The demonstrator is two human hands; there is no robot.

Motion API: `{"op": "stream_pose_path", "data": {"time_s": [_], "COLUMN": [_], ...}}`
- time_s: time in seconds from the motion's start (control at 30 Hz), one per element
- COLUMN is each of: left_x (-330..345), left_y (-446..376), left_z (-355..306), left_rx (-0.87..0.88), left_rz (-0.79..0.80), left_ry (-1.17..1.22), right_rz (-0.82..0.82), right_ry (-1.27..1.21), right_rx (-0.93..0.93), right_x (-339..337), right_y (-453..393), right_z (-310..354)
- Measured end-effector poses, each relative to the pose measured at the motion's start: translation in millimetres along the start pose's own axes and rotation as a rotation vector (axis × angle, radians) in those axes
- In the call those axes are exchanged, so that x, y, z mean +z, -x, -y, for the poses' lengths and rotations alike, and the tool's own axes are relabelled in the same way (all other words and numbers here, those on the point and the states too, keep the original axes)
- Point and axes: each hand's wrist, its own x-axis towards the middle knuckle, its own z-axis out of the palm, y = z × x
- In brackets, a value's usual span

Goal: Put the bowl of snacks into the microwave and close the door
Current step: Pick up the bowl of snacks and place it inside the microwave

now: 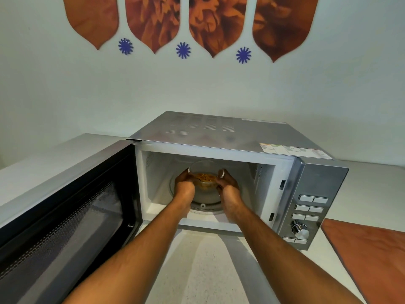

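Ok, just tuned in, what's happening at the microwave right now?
A person has both arms reaching inside the open microwave. The left hand and right hand hold a clear bowl of snacks by its sides, over the glass turntable. Whether the bowl has touched down is not clear. The door is swung wide open on the left and not yet closed.

I see clear bowl of snacks (205,181) upright inside microwave (241,137), over turntable centre; door (65,207) swung open left.
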Motion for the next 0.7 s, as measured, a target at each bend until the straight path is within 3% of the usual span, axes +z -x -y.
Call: {"op": "stream_pose_path", "data": {"time_s": [0.27, 0.4, 0.7], "left_x": [2.8, 6.4, 4.8], "left_y": [-14.0, -14.3, -14.7], "left_z": [-8.9, -4.8, 5.9], "left_rx": [0.048, 0.015, -0.028], "left_rz": [0.044, 0.059, 0.089], "left_ry": [-0.038, 0.005, 0.043], "right_rz": [-0.002, -0.078, -0.082], "right_ry": [0.117, 0.134, 0.21], "right_rx": [-0.129, -0.112, -0.085], "right_x": [-3.7, -1.9, -0.6], "right_y": [-19.4, -26.0, -39.4], "right_z": [-1.9, -7.2, -14.5]}}
